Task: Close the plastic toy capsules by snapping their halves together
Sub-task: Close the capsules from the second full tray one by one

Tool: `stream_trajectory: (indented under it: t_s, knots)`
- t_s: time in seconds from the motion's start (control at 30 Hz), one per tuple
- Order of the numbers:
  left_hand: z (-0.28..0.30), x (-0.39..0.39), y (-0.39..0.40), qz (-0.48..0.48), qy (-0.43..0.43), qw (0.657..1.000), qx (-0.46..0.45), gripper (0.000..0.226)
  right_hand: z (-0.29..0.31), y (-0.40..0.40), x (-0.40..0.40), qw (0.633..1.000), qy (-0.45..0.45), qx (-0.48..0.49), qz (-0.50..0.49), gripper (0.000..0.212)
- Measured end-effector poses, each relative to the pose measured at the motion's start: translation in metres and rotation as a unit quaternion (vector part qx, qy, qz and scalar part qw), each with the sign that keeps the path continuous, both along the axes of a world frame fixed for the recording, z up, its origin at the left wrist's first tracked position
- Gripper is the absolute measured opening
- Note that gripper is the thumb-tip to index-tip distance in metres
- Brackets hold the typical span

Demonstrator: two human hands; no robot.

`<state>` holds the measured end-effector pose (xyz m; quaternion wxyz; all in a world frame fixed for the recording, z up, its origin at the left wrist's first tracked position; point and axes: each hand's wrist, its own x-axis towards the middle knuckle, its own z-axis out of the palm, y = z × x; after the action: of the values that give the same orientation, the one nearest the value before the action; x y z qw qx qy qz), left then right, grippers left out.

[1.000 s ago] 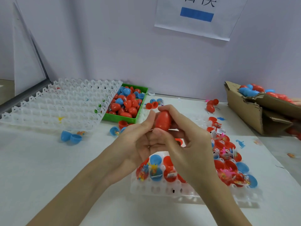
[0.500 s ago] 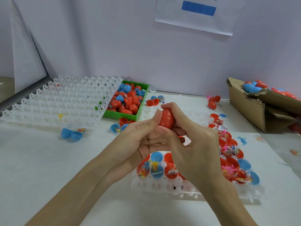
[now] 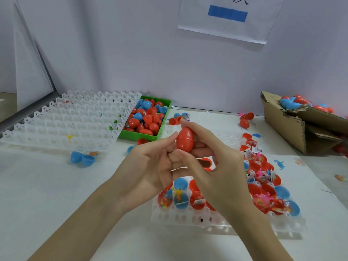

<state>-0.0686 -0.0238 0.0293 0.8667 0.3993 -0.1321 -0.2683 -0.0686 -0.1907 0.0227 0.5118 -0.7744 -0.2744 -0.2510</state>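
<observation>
A red egg-shaped capsule (image 3: 185, 139) stands upright between both hands above the table, its two halves joined with a seam round the middle. My right hand (image 3: 212, 166) pinches it from the top and right side with curled fingers. My left hand (image 3: 150, 166) holds it from the left, thumb against its side. Below the hands a clear plastic tray (image 3: 188, 219) holds several open red and blue capsule halves (image 3: 180, 200) with small toys inside.
A green bin (image 3: 139, 135) of closed capsules stands behind the hands. A stack of clear trays (image 3: 66, 125) leans at the left. A torn cardboard box (image 3: 293, 127) with capsules sits at the right. A loose blue capsule (image 3: 82, 159) lies on the left.
The red capsule now shows more fully between the fingers and stands more upright. Both hands stay in nearly the same place.
</observation>
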Motion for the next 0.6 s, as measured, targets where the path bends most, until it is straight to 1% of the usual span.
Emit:
stream_trajectory:
  t_s: [0.07, 0.13, 0.2, 0.37, 0.5, 0.6]
  knots:
    - [0.0, -0.0001, -0.0027, 0.017, -0.002, 1.0, 0.025, 0.055, 0.0, -0.0012, 0.0005, 1.0, 0.008, -0.007, -0.013, 0.047]
    - [-0.0001, 0.0001, -0.0056, 0.074, -0.029, 0.994, 0.08, 0.054, 0.0009, -0.0016, 0.0013, 0.997, -0.02, -0.055, -0.051, 0.046]
    - [-0.0007, 0.0011, -0.006, 0.117, -0.039, 0.987, 0.106, 0.052, 0.0001, -0.0013, 0.0022, 0.99, -0.043, -0.104, -0.081, 0.046]
    - [-0.0017, 0.0021, -0.0049, 0.149, -0.024, 0.983, 0.102, 0.062, -0.0037, 0.0002, 0.0002, 0.977, -0.076, -0.164, -0.113, 0.048]
    - [-0.0003, 0.001, -0.0056, 0.161, -0.029, 0.979, 0.121, 0.057, -0.0024, -0.0008, 0.0, 0.974, -0.081, -0.175, -0.119, 0.042]
    - [0.0012, 0.0017, -0.0074, 0.164, -0.041, 0.973, 0.156, 0.057, -0.0018, 0.0007, -0.0006, 0.974, -0.079, -0.176, -0.119, 0.044]
